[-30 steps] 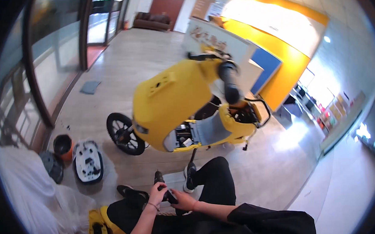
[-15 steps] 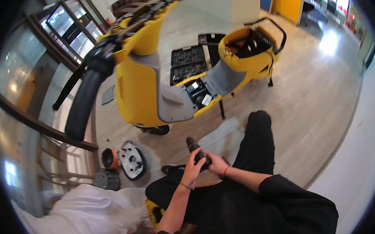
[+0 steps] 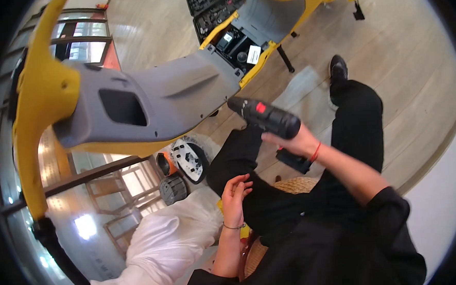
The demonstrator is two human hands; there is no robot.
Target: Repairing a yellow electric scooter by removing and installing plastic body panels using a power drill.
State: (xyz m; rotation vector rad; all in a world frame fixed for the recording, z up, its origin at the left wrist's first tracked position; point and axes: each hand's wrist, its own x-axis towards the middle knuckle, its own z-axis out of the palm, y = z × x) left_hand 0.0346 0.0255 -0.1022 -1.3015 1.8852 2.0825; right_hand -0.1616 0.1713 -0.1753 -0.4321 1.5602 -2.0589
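Observation:
My right hand [image 3: 301, 142] is wrapped round the grip of a black cordless drill [image 3: 273, 119] with a red patch on its body. The drill lies nearly level, its chuck toward the lower edge of the grey footboard [image 3: 174, 91] of a yellow scooter [image 3: 42, 95]. Whether its tip touches that edge I cannot tell. Small dark screw holes dot the panel's edge. My left hand [image 3: 234, 200] holds nothing; it hovers over my lap with fingers loosely bent and apart. Beyond the footboard, an uncovered bay [image 3: 236, 48] in the scooter shows black parts and a white label.
A black tool case [image 3: 213, 6] lies unfolded behind the scooter. Below the footboard are a white and black panel [image 3: 188, 160], an orange round part [image 3: 165, 164] and a grey tub [image 3: 174, 190]. White cloth [image 3: 165, 233] lies at my left. The scooter's handlebar grip [image 3: 63, 254] reaches down at far left.
The drill has gone from between both hands into my right hand alone, lifted toward the footboard. My left hand has let go. The view has shifted closer to the scooter.

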